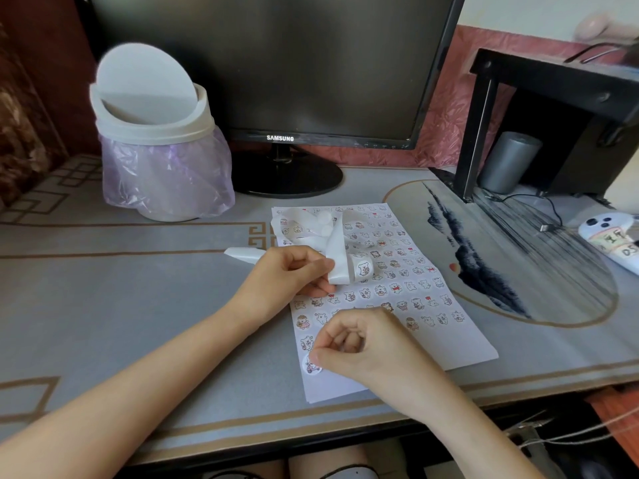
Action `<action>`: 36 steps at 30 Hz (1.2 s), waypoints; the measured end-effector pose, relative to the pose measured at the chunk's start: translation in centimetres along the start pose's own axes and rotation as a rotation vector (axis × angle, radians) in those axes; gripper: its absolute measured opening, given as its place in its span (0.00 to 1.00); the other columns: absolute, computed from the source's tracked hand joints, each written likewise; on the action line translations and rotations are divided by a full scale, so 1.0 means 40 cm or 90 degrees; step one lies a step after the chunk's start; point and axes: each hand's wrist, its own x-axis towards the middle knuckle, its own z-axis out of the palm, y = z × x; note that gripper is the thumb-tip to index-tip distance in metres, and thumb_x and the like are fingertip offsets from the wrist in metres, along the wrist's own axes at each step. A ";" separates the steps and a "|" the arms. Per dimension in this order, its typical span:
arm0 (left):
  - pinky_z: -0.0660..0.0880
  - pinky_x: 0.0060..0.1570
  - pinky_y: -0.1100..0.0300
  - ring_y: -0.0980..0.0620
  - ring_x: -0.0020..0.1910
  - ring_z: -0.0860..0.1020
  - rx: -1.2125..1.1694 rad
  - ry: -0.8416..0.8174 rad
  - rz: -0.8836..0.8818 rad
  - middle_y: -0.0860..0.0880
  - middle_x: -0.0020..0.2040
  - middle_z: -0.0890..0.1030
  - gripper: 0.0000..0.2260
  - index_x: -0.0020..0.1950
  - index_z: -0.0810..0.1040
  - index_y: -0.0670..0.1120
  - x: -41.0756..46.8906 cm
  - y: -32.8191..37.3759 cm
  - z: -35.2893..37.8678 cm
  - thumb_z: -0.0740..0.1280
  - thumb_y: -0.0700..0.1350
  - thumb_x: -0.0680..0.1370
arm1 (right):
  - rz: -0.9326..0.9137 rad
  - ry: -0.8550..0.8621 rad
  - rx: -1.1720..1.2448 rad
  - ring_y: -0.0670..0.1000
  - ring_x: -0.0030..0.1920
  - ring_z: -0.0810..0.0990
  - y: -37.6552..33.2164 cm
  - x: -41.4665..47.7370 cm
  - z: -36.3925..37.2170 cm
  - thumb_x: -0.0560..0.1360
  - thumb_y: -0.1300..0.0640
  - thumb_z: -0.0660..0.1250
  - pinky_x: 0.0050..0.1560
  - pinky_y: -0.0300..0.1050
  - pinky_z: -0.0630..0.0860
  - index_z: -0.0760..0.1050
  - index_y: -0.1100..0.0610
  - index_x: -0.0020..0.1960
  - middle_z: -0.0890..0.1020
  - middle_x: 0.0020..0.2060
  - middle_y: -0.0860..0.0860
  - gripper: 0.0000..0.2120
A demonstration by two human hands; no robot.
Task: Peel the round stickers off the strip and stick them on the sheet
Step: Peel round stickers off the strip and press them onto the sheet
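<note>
While the strip point(337, 257) is pinched between the thumb and curled fingers of the left hand point(287, 274), its loose length is seen looped and twisted beyond that hand, over the far part of the sheet point(456, 344). One printed sticker point(363, 269) is noted on the strip, just right of the left fingertips.

The right hand point(363, 344), nearer the body, is curled. Thumb and forefinger tips are brought together on the upper edge of a round sticker point(311, 366) lying at the sheet's near left corner. Whether it is fully pressed down cannot be told.

Stickers are judged very light, thin, limp and tacky beneath, likely to fold on themselves; best lifted by the rim only. The strip is judged slick and floppy; best held close beside the printed sticker and bent back so an edge is raised.
</note>
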 end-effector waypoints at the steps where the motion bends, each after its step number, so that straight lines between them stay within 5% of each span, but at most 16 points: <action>1: 0.79 0.40 0.65 0.52 0.34 0.81 0.000 0.000 0.000 0.47 0.32 0.83 0.07 0.41 0.78 0.36 0.000 0.000 0.000 0.66 0.39 0.77 | -0.002 0.002 -0.003 0.38 0.28 0.71 -0.001 -0.001 0.001 0.68 0.55 0.73 0.37 0.36 0.69 0.81 0.54 0.39 0.80 0.30 0.43 0.04; 13: 0.79 0.41 0.65 0.52 0.35 0.82 0.007 0.001 0.004 0.48 0.31 0.82 0.07 0.40 0.78 0.38 0.001 -0.002 0.000 0.66 0.39 0.77 | -0.016 0.044 -0.100 0.40 0.28 0.73 -0.002 -0.003 0.014 0.68 0.52 0.72 0.37 0.37 0.70 0.79 0.51 0.38 0.75 0.24 0.35 0.04; 24: 0.79 0.41 0.65 0.51 0.36 0.82 0.024 0.000 0.008 0.47 0.32 0.82 0.08 0.40 0.78 0.37 0.000 -0.006 -0.002 0.66 0.40 0.77 | -0.029 0.038 -0.058 0.41 0.28 0.70 0.017 0.007 0.006 0.65 0.52 0.74 0.37 0.40 0.68 0.72 0.47 0.42 0.75 0.31 0.42 0.12; 36: 0.78 0.40 0.66 0.53 0.35 0.82 0.017 0.004 0.003 0.46 0.33 0.82 0.09 0.43 0.78 0.33 0.000 -0.006 -0.001 0.66 0.40 0.77 | -0.020 0.060 -0.061 0.41 0.28 0.70 0.020 0.010 0.012 0.66 0.50 0.75 0.37 0.39 0.69 0.74 0.50 0.40 0.74 0.28 0.42 0.10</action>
